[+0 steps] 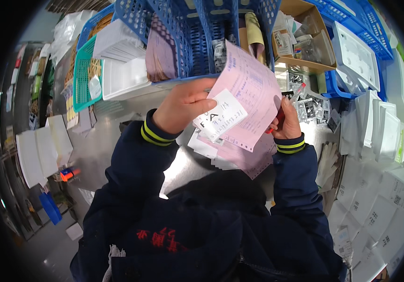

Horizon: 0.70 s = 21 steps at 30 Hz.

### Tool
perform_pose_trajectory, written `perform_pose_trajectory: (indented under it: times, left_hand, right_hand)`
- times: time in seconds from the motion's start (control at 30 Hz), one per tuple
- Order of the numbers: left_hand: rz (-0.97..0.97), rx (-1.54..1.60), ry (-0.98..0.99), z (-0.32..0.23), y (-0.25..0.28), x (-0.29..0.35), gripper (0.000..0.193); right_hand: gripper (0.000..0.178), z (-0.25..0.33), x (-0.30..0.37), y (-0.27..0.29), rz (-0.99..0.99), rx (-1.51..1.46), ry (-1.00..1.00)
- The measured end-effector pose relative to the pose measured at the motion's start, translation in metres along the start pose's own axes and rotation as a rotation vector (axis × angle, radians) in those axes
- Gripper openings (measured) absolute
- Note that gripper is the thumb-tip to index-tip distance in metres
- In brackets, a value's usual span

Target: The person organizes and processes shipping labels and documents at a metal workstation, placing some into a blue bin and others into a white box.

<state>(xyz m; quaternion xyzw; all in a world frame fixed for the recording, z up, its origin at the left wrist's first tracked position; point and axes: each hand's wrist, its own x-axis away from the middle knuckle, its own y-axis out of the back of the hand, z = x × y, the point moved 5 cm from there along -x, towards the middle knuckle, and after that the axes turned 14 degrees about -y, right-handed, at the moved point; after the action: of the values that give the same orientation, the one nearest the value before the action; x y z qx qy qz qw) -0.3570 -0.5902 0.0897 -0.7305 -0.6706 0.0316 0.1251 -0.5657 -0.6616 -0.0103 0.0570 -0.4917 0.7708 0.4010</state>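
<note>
My left hand (187, 106) is closed, pinching a white handwritten slip (234, 112) against a pink printed form (253, 84). Thumb on top, it keeps the slip lying over the lower left part of the form. My right hand (287, 121) curls closed at the form's right edge, around a small red object partly hidden by the fingers; its kind cannot be made out. Below the held form are more pink sheets (257, 162) and white slips (203, 146), fanned out and overlapping.
Ahead stands a blue perforated basket (195, 51) with dividers and papers. A cardboard box (326, 66) of small items, small black-and-white packets (315, 109) and white foam trays (375, 124) lie right. A green basket (83, 84) and white tray (126, 88) stand left.
</note>
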Motion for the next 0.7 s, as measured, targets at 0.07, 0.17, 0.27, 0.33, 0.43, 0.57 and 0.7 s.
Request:
perform_pose_trajectory:
  times: [0.07, 0.17, 0.27, 0.33, 0.43, 0.57, 0.7]
  left_hand:
    - [0.068, -0.030, 0.048, 0.006, 0.002, 0.011, 0.043]
    - [0.117, 0.060, 0.057, 0.025, 0.005, 0.024, 0.040]
    - [0.054, 0.099, 0.037, 0.072, 0.006, 0.034, 0.034]
    - [-0.004, 0.000, 0.019, 0.113, 0.003, 0.032, 0.026]
    - [0.048, -0.156, 0.079, 0.170, -0.011, 0.033, 0.019]
    - [0.088, -0.961, -0.084, 0.185, -0.025, 0.041, 0.028]
    - [-0.088, -1.233, -0.673, 0.074, -0.048, -0.004, 0.033]
  right_hand:
    - [0.019, -0.004, 0.012, 0.000, -0.014, 0.044, -0.038]
    - [0.009, -0.016, 0.042, 0.020, -0.074, 0.015, 0.048]
    - [0.007, -0.039, 0.085, 0.044, -0.134, 0.116, 0.053]
    - [0.009, -0.071, 0.113, 0.075, -0.229, 0.107, 0.000]
    - [0.016, -0.092, 0.157, 0.131, -0.737, 0.028, 0.034]
    - [0.029, -0.042, 0.175, 0.148, -1.088, 0.318, 0.343]
    - [0.021, -0.030, 0.117, 0.115, -0.772, 0.411, 0.373]
